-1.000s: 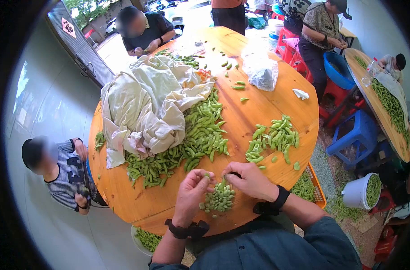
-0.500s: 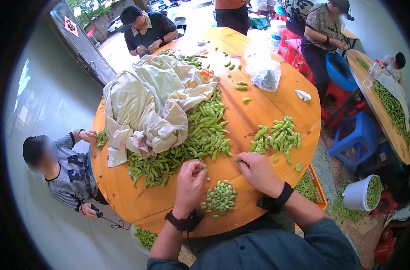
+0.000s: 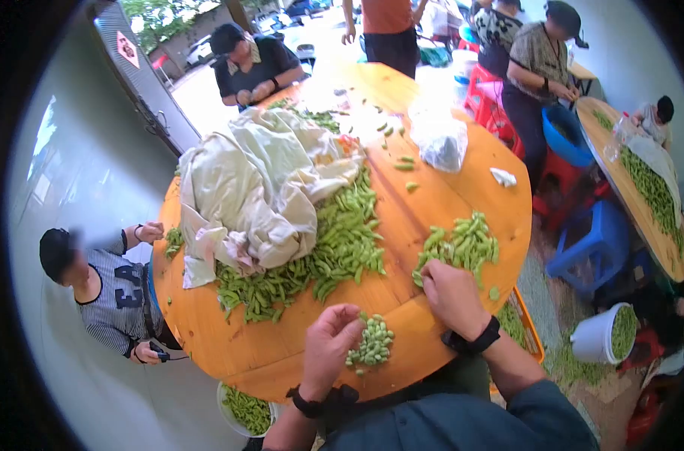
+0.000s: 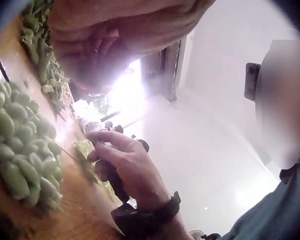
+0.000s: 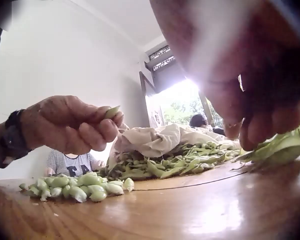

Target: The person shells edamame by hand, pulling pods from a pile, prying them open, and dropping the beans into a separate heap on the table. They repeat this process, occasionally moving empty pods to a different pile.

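1. Lying beside the left hand (image 3: 331, 353) in the head view are shelled beans (image 3: 372, 342); the right hand (image 3: 456, 301) is at the pod pile (image 3: 471, 242).
2. Left wrist: shelled beans sit on the table (image 4: 85, 220).
3. Right wrist: the left hand pinches a green bit (image 5: 111, 112); I cannot tell the right hand's hold.

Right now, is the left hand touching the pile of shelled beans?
Apart: the right wrist view shows the left hand above the shelled beans, a striped shirt visible in the gap.
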Available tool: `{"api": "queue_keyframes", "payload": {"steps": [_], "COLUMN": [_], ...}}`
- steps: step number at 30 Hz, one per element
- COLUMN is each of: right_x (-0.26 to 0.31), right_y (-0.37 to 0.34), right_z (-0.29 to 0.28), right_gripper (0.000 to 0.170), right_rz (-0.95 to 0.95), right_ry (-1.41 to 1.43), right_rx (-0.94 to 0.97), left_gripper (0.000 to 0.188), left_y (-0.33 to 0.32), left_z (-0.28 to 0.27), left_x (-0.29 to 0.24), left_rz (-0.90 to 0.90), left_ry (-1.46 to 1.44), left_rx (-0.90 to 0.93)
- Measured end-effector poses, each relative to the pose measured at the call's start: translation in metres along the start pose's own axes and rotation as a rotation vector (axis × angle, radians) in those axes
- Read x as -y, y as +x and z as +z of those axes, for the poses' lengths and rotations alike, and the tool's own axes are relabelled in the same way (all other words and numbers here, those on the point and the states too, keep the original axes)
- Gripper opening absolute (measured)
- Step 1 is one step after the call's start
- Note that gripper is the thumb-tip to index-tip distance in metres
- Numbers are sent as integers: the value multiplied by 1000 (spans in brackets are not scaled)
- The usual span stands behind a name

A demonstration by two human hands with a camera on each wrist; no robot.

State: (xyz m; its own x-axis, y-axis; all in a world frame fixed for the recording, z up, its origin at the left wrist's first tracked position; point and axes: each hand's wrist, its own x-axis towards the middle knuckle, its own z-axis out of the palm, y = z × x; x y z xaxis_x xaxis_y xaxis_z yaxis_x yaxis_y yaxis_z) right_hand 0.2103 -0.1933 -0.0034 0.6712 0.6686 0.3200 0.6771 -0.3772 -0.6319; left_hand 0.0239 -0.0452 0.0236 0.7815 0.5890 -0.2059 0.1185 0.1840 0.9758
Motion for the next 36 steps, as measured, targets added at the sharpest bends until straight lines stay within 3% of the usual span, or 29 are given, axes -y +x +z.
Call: {"api": "queue_keyframes", "payload": {"steps": [1, 3, 7, 9, 10, 13, 16, 21, 23, 25, 27, 28, 30, 36], "right_x": [2, 6, 6, 11, 12, 29, 26, 41, 51, 34, 4, 4, 14, 29], "right_y": [1, 2, -4, -10, -14, -12, -14, -6, -6, -2, 0, 1, 1, 2], "right_z": [-5, -14, -12, -5, 1, 10, 41, 44, 34, 31, 41, 39, 33, 29], "right_gripper": [8, 9, 12, 13, 13, 14, 15, 17, 17, 16, 11, 9, 8, 10], "right_rz": [-37, 103, 14, -15, -26, -50, -192, -316, -75, -64, 336, 463, 504, 532], "right_ry": [-4, -64, -9, 26, 59, 110, 5, -15, 264, 256, 728, 948, 984, 982], "right_rx": [-17, 48, -27, -46, 44, 203, 355, 371, 332, 378, 481, 477, 461, 394], "left_gripper": [20, 19, 13, 14, 14, 12, 11, 12, 13, 16, 17, 17, 19, 16], "left_y": [-3, -7, -24, -31, -33, -33, -31, -19, -12, 0, 18, 25, 33, 45], "left_z": [2, -2, -8, -15, -20, -28, -23, -28, -30, -31, -33, -32, -30, -32], "left_x": [-2, 8, 16, 23, 33, 61, 66, 51, 41, 25, 17, 12, 10, 36], "left_rz": [-11, 30, 221, 191, 206, 299, 255, 279, 236, 151, 35, 38, -62, -59], "left_ry": [25, 7, 139, 102, 101, 81, 23, 84, 85, 15, -146, -163, -243, -275], "left_rx": [-30, -58, -287, -329, -337, -353, -286, -147, -2, 8, 222, 209, 245, 334]}}
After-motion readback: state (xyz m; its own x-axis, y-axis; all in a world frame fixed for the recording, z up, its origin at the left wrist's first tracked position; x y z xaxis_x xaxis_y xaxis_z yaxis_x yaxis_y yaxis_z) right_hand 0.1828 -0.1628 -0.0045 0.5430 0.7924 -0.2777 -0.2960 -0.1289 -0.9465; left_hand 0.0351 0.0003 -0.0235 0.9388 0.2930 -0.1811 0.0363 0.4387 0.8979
